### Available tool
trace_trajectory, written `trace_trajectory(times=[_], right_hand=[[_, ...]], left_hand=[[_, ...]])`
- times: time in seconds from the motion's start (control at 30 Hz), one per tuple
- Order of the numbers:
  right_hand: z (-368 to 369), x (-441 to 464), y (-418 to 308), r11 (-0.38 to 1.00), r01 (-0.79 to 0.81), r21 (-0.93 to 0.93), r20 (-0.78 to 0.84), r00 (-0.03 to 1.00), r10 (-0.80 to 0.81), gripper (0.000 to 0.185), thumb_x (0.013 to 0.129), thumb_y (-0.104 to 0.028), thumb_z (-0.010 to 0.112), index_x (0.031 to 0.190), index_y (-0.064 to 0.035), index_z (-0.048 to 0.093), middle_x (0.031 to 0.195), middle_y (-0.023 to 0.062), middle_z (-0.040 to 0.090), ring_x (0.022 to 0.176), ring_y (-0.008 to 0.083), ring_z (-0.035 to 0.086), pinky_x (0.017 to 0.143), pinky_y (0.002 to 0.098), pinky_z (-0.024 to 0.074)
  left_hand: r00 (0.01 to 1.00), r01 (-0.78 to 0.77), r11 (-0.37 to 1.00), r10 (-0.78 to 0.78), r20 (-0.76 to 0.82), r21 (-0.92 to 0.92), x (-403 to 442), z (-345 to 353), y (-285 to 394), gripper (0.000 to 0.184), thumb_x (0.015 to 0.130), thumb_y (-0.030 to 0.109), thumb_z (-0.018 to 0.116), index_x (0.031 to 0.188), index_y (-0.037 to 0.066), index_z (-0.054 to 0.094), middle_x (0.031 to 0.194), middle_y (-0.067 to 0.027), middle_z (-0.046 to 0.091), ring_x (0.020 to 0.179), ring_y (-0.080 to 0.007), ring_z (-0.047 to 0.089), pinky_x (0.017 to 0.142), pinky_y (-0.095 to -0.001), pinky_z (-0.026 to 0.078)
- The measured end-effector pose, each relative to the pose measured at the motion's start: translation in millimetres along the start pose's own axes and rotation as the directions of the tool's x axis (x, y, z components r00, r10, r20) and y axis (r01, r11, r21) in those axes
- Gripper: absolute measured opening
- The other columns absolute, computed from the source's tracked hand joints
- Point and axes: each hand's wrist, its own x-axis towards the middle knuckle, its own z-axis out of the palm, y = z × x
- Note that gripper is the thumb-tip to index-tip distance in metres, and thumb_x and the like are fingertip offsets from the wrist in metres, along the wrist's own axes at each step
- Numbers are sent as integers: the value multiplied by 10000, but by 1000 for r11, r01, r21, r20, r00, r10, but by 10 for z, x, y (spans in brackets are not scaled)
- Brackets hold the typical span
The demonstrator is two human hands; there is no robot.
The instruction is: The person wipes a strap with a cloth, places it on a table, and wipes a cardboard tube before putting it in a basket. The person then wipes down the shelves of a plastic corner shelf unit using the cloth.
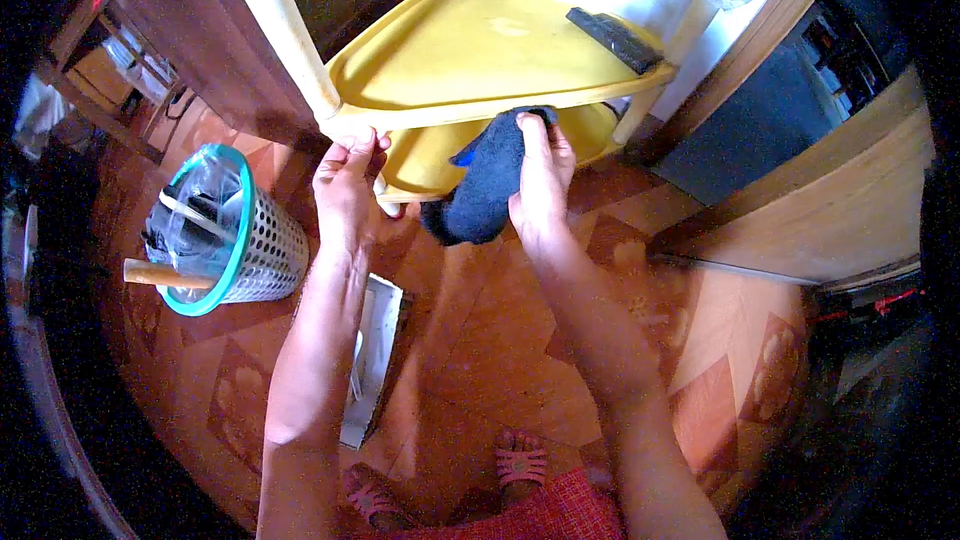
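Note:
A dark cloth [486,185] hangs from my right hand [545,168], pinched at its top just under the front edge of a yellow corner shelf [450,55]. My left hand [350,172] touches the shelf's front left corner, its fingers closed together by the pale post; whether anything is between them is too small to tell. Below, a second yellow shelf [420,162] is partly hidden by the cloth and hands. A bit of blue shows beside the cloth. On the upper shelf, a dark brush-like object [613,40] lies at the right edge.
To the left stands a perforated basket [268,240] with a teal rim, a plastic liner and a wooden stick [168,274]. A white tray-like box [372,360] lies on the patterned floor below my left forearm. Wooden door frames [800,190] are at the right.

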Motion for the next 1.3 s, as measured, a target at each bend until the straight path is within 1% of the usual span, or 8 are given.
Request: trace_trajectory(times=[0.17,0.33,0.53,0.63,0.73,0.87,1.17,1.3], right_hand=[[199,-203,59,991,-133,33,14,991,133,66,776,-127,595,827,-125,554,659,-26,522,523,88,496,456,235,420],[102,-134,187,996,-18,-88,59,998,23,73,781,-128,588,832,-77,575,715,-4,567,615,101,535,568,241,465],[29,-25,-11,1000,10,-7,-147,989,-11,130,760,-191,624,830,-97,567,755,23,584,623,157,570,551,301,498],[165,-162,144,989,-147,-5,8,989,147,200,741,-179,656,895,-105,552,761,19,574,637,137,566,553,282,490],[174,-163,273,998,-50,-33,71,996,52,148,747,-136,652,852,-78,567,744,21,573,629,121,557,570,261,484],[-92,91,67,997,63,-34,-93,993,-66,126,775,-158,596,845,-58,564,767,53,593,641,157,577,581,302,501],[157,-222,236,975,-151,-163,140,975,174,228,751,-143,677,918,-61,545,802,26,577,678,120,562,594,255,481],[-132,-135,159,831,305,-465,260,944,-201,227,733,-108,683,902,-42,546,766,30,584,644,102,536,599,251,461]], left_hand=[[1000,0,999,-1,-15,-44,24,0,1,42,835,97,581,834,57,594,791,-35,605,714,-112,558,685,-225,442],[1000,16,998,-16,10,-53,-12,13,19,52,829,87,585,866,52,595,789,-26,605,707,-104,555,658,-209,443],[999,10,999,-12,-36,-52,-1,15,-21,63,821,79,593,864,33,590,794,-30,609,711,-107,560,678,-215,448],[999,9,998,-12,-50,-56,15,7,-38,64,818,77,596,860,28,589,798,-33,610,716,-109,562,681,-216,447],[997,22,999,-25,-73,-35,0,23,6,59,818,81,599,853,34,591,793,-31,611,716,-110,563,675,-211,442],[1000,-6,999,5,-19,-35,12,-22,-15,55,822,87,596,848,38,593,788,-36,609,716,-110,563,671,-211,440],[999,14,1000,-13,-29,18,12,-15,5,40,826,84,587,843,49,595,781,-39,610,705,-107,557,661,-211,436],[997,43,999,-44,-59,-28,-40,41,38,36,831,67,572,847,43,594,790,-29,607,731,-110,566,684,-211,439]])
